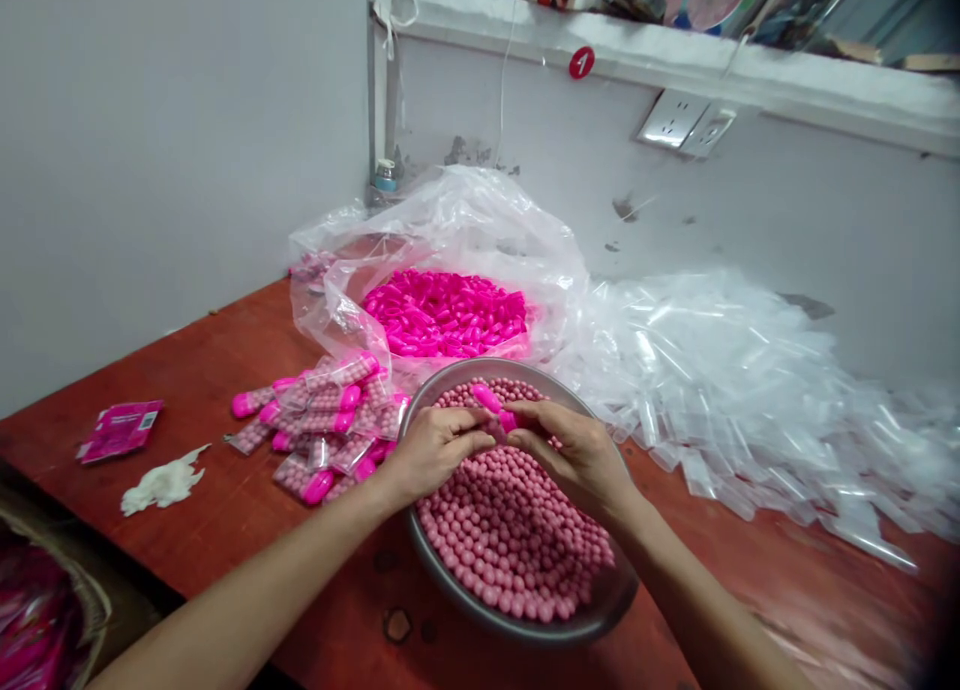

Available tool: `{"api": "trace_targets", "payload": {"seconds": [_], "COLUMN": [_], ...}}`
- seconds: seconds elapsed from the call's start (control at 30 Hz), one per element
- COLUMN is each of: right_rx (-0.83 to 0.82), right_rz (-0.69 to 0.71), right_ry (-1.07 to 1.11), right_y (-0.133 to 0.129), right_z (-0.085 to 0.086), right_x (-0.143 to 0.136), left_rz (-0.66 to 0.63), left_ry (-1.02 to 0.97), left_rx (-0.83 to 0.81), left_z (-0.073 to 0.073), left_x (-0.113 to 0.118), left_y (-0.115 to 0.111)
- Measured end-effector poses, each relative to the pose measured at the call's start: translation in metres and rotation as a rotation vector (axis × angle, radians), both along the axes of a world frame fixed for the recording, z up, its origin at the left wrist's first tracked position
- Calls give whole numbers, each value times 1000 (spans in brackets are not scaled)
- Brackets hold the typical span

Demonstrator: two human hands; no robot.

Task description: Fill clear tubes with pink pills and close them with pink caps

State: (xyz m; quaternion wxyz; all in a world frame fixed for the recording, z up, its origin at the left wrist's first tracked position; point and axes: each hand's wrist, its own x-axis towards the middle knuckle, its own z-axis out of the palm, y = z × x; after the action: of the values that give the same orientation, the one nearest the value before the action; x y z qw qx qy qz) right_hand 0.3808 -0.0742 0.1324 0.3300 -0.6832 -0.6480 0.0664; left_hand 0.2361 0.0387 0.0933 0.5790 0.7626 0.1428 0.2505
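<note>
Above a grey metal bowl (628,595) full of round pink beads (510,540), my two hands meet at a bright pink plastic cap (489,400). My right hand (576,450) is closed, thumb and fingers pinching the cap. The fingers of my left hand (442,448) are closed on what looks like the mouth of a small clear plastic tube just beneath it; most of that tube is hidden by the fingers. To the left of the bowl lies a pile of clear tubes filled with pink beads (330,410), each with a pink cap.
Behind the bowl, a clear plastic bag (480,210) holds many loose pink caps (442,315). A heap of empty clear tubes (720,390) spreads along the right. A pink packet (120,430) and a crumpled white scrap (163,482) lie on the red table (240,530).
</note>
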Motion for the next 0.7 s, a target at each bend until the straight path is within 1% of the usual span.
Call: {"api": "trace_targets", "payload": {"seconds": [0.07, 0.13, 0.23, 0.3, 0.37, 0.43, 0.5, 0.57, 0.63, 0.7], "right_rx": [-22, -59, -116, -99, -53, -19, 25, 79, 84, 12], "right_rz": [17, 11, -12, -67, -166, -216, -161, -57, 27, 70], "right_ry": [-3, 39, 177, 239, 191, 54, -71, -109, -54, 89], "right_y": [2, 3, 2, 2, 4, 7, 11, 13, 12, 9], "right_z": [3, 6, 5, 1, -4, -9, -12, -12, -11, -10], "right_x": [-4, -5, -2, 3, 7, 7, 2, -4, -8, -9], "left_rz": [4, 18, -5, -34, -60, -94, -116, -116, -119, -131], "left_ry": [19, 24, -10, -36, -60, -87, -119, -148, -168, -176], "left_rx": [17, 14, -70, -126, -187, -279, -370, -436, -489, -528], "left_z": [-1, -2, -1, 1, 4, 7, 8, 8, 7, 7], "left_x": [0, -1, 0, 0, -1, -2, -2, -2, -2, -2], "left_y": [0, 0, 0, 0, 1, 1, 1, 1, 1, 1]}}
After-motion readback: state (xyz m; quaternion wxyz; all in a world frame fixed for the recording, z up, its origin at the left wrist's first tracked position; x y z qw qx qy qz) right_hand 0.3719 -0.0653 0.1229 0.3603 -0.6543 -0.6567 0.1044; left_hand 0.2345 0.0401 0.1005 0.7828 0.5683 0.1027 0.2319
